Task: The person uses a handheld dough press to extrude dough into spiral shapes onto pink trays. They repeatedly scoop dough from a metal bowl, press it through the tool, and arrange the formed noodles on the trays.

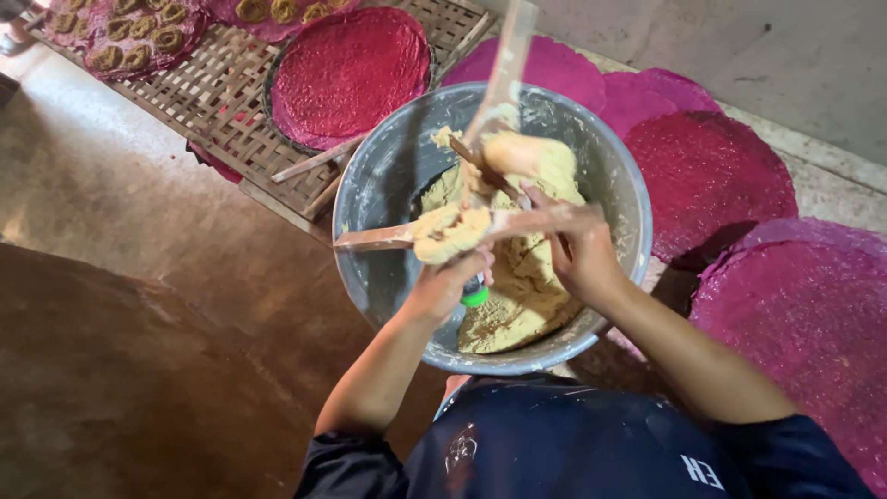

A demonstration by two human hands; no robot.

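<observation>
Grasping a wooden stick (374, 238) loaded with a dough lump (450, 233): left hand (446, 285), clenched, above the grey bucket (370, 194). Right hand (582, 251): fingers closed on a second wooden paddle (502, 65). Beyond both hands: yellow dough mass (517, 277), magenta discs (711, 176), bamboo rack (217, 92).

My basin (370, 199): dull grey metal, flour-dusted
My sticks (374, 238): bare wood
Dough (517, 296): matt, lumpy
Rack (217, 92): woven bamboo

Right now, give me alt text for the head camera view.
Two hands work pale dough over a grey metal bowl: the left hand grips a wooden stick coated in dough, the right hand scrapes it. Round magenta sheets lie around.
</observation>
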